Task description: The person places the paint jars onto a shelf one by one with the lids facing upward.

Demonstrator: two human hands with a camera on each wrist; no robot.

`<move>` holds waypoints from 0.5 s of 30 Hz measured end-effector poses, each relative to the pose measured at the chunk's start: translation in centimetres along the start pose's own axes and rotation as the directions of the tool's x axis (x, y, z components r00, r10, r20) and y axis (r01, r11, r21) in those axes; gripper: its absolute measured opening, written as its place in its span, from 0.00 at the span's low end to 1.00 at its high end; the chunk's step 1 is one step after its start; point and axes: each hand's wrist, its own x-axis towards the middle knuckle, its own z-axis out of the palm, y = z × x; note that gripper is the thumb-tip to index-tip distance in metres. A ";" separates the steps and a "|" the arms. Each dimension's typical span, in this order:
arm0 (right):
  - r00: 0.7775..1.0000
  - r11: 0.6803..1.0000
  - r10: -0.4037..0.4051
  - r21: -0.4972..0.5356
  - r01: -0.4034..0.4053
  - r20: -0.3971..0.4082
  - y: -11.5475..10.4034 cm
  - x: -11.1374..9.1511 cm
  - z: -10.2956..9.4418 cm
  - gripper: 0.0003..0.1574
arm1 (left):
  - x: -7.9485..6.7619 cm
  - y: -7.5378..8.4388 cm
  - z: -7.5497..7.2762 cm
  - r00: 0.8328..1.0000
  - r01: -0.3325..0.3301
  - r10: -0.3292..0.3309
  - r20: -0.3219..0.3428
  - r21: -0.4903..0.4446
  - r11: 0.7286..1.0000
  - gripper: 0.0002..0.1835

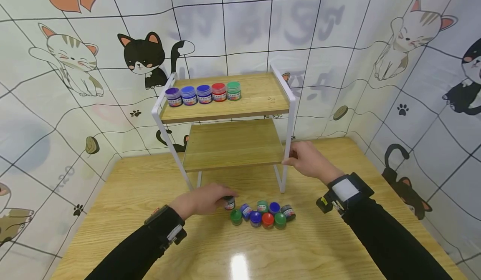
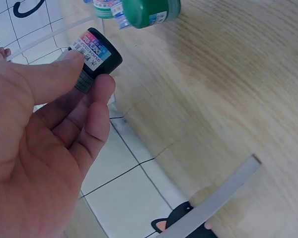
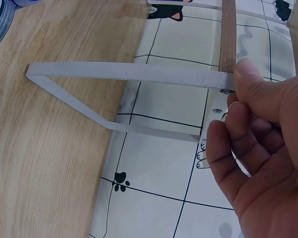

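My left hand point(image 1: 204, 198) pinches a small black paint jar point(image 2: 97, 55) with a printed label between thumb and fingers, low over the table in front of the rack. To its right lies a loose group of similar jars, among them a green jar point(image 1: 236, 216), a red jar point(image 1: 267, 220) and a blue jar point(image 1: 255, 218). My right hand point(image 1: 309, 160) grips the white metal frame of a two-tier wooden rack point(image 1: 233, 146) at its right side, by the lower board. In the right wrist view the thumb lies against the frame point(image 3: 139, 72), with the fingers curled beside it.
On the rack's top board point(image 1: 259, 90) several jars stand in a row from the left end: a purple jar point(image 1: 173, 97), blue ones, a red jar point(image 1: 218, 92) and a green jar point(image 1: 234, 91). A cat-patterned wall covering point(image 1: 233, 29) encloses the wooden table point(image 1: 150, 180).
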 end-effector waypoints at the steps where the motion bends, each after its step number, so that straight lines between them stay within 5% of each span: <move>1: 1.000 1.000 0.000 -0.001 0.000 0.000 0.0 0.0 0.0 0.06 | 0.0 0.1 -0.2 1.000 -0.002 0.002 -0.001 0.004 1.000 0.20; 15: 1.000 1.000 -0.007 0.011 0.007 0.010 0.0 0.0 0.0 0.06 | 0.7 2.6 -2.9 0.999 -0.035 0.036 -0.006 0.098 0.995 0.19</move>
